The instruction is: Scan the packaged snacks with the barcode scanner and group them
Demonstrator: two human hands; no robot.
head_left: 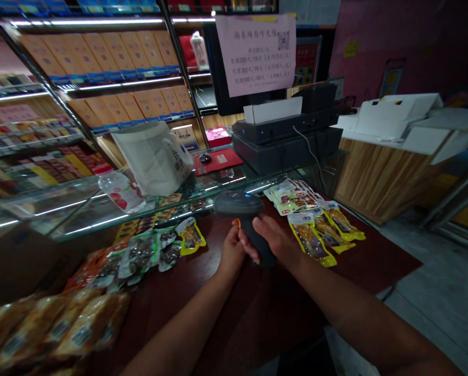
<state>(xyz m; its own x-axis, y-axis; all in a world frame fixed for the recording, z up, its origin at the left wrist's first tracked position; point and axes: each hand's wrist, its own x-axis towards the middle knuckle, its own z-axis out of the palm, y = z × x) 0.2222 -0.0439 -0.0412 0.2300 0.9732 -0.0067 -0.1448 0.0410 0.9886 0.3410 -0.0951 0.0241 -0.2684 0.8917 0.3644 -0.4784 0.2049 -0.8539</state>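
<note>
From where I stand, quantities visible: handheld scanner (pixel 240 203), one; monitor (pixel 217 78), one; mouse (pixel 205 157), one; red-capped bottle (pixel 118 192), one. Yellow-edged packets (pixel 311 237) total four: three right of the scanner, one left of it.

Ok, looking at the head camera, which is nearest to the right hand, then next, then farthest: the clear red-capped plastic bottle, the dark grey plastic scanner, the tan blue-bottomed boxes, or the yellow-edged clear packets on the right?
Nearest to the right hand first:
1. Dark grey plastic scanner: in its grip.
2. Yellow-edged clear packets: just right.
3. Clear red-capped plastic bottle: left, on glass.
4. Tan blue-bottomed boxes: back-left shelves.
</note>
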